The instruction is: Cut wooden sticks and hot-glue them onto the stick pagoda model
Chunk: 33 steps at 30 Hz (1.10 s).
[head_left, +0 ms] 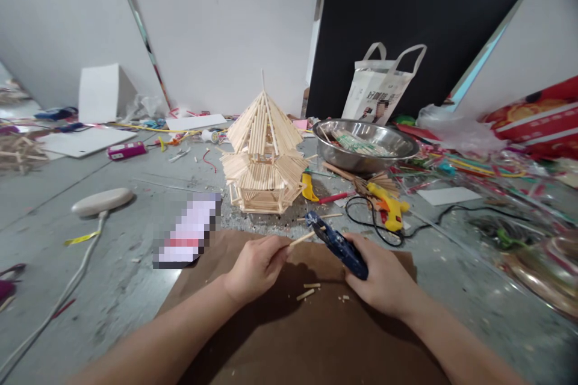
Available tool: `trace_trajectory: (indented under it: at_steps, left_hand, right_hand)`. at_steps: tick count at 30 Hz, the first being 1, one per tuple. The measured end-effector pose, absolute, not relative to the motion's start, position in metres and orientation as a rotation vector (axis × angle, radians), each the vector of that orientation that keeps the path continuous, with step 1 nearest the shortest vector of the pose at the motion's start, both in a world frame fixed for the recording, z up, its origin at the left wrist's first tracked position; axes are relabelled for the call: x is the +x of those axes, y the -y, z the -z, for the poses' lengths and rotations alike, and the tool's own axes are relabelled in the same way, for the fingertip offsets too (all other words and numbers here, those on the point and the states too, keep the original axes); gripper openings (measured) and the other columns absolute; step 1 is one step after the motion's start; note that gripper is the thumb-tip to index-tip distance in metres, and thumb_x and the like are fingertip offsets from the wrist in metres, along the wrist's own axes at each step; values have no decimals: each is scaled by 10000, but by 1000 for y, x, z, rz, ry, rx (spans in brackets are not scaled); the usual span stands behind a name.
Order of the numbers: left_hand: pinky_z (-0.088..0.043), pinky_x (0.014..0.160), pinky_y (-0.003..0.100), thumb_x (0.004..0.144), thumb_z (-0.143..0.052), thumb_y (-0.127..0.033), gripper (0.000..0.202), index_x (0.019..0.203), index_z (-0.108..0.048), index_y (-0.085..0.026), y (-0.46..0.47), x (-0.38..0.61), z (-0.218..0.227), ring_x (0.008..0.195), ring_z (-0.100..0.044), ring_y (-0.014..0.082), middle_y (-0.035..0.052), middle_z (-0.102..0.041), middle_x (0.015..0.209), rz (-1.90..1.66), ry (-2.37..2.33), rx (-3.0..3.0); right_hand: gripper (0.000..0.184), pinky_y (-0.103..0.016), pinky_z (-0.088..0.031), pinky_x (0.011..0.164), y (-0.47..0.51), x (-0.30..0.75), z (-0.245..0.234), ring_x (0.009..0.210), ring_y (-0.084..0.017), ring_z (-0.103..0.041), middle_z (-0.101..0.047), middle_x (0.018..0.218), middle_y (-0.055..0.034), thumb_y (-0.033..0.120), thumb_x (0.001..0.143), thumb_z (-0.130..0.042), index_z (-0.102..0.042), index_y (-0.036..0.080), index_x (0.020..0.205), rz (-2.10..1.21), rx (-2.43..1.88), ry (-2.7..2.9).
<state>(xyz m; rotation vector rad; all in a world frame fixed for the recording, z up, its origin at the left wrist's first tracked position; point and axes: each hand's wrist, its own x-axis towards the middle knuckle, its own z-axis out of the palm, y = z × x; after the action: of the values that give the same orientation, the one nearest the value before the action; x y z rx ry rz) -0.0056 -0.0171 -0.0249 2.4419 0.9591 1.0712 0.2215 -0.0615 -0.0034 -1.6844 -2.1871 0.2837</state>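
My left hand is closed in a pinch on a thin wooden stick that points up and right. My right hand is wrapped round a dark blue cutting tool, whose tip meets the far end of the stick. Both hands hover over a brown cardboard sheet, where short cut stick pieces lie. Just beyond the hands stands a tiered pagoda model of wooden sticks.
A yellow glue gun with a black cord lies right of the model, near a steel bowl holding sticks. A phone lies at the left, a white lamp base farther left. Coloured clutter fills the right side; boards stand behind.
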Motion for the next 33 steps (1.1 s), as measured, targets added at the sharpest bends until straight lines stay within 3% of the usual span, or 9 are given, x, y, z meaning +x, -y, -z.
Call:
trace_trajectory:
  at_steps: [24,30,33]
  left_hand:
    - [-376,500,162,816,-393,-241,219,728,-572,-151,14,-3,30,497,-503,71,2,-558,545,-1057,-1073,2445]
    - [-372,501,164,815,-393,-247,238,704,-576,-143,11,-3,31,495,-493,70,4,-553,544,-1068,-1085,2400]
    - [-365,485,165,806,-407,-263,251,662,-572,-140,10,-3,30,479,-484,69,-2,-546,527,-1053,-1130,2304]
  right_hand:
    - [257,-292,-404,640,61,216,7,708,-192,-576,-609,774,-58,191,678,-443,-493,180,929,-367,-1770,2147]
    - [139,-279,-389,567,55,215,10,608,-188,-573,-597,657,-40,250,697,-430,-489,186,806,-248,-1910,2133]
    - [213,-292,-383,569,49,219,10,647,-213,-588,-617,700,-57,289,710,-429,-506,181,876,-129,-2035,2084]
